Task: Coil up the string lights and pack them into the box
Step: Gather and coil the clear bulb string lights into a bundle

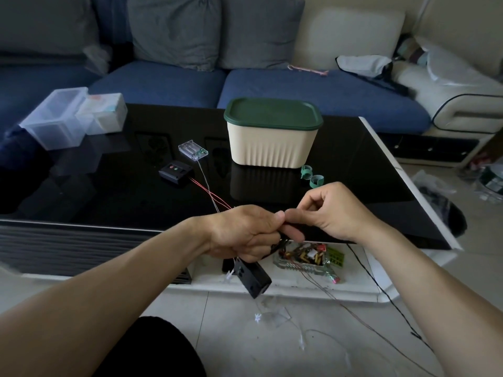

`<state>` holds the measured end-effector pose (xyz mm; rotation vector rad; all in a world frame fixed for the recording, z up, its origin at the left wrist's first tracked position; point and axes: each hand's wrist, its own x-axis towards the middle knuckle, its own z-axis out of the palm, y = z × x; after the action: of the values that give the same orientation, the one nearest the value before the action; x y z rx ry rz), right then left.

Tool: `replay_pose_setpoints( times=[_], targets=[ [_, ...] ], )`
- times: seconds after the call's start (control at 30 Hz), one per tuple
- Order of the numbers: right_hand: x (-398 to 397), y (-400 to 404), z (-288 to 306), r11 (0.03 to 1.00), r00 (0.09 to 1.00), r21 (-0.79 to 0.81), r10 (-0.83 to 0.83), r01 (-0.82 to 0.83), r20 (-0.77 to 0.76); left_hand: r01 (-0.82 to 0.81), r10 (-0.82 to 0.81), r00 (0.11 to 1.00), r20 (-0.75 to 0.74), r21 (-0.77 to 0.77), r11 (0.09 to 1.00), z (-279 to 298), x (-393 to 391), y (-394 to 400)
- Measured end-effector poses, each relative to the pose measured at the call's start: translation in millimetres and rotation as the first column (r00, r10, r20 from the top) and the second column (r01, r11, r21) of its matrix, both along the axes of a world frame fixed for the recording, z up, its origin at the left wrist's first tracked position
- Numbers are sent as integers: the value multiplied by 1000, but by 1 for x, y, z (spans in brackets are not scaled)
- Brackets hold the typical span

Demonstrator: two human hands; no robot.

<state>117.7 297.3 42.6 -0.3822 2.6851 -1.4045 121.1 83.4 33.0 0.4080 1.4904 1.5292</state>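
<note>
Gripping the gathered wire [275, 247] in your left hand [245, 235], you keep the fingers curled tight around the loops so they cannot spring apart, while the black battery pack [254, 278] dangles just below that fist. Your right hand [329, 210] pinches the strand between thumb and forefinger, right against the left thumb, seemingly to feed the next turn onto the bundle. The free length of wire runs from under the right wrist down across the floor [353, 336], so much of this string remains uncoiled.

On the table [109, 191] the box [273, 137] stands beyond your hands with its green lid [272, 114] shut; it will need opening before anything goes in. Two green ties [311, 176] lie just beside the box, handy for binding a finished coil. Two more packs, one black [176, 171] and one clear [193, 150], rest left of the box, their thin wires trailing toward your left hand; where those end I cannot tell.
</note>
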Motion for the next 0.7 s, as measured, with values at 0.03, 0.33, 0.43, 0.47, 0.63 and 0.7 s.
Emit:
replay_pose_setpoints(
  times=[0.03,0.33,0.43,0.47,0.63,0.7],
  targets=[
    [-1,3,0,1000,1000,-1,-16,16,-6,-22,22,1000,0,-21,1000,1,0,0],
    [-2,30,-11,991,974,96,-111,93,200,-558,535,829,160,186,809,7,-4,0],
    [0,33,-16,991,951,135,-65,25,301,-745,719,665,201,243,621,6,-9,0],
    [1,33,-17,987,944,162,-50,-3,327,-786,756,615,223,244,568,5,-11,-1],
    [8,12,-16,920,924,340,59,-197,378,-848,803,528,276,222,481,5,-15,-5],
    [13,-2,-12,884,904,374,111,-280,413,-841,795,539,277,229,491,5,-15,-5]
  ],
)
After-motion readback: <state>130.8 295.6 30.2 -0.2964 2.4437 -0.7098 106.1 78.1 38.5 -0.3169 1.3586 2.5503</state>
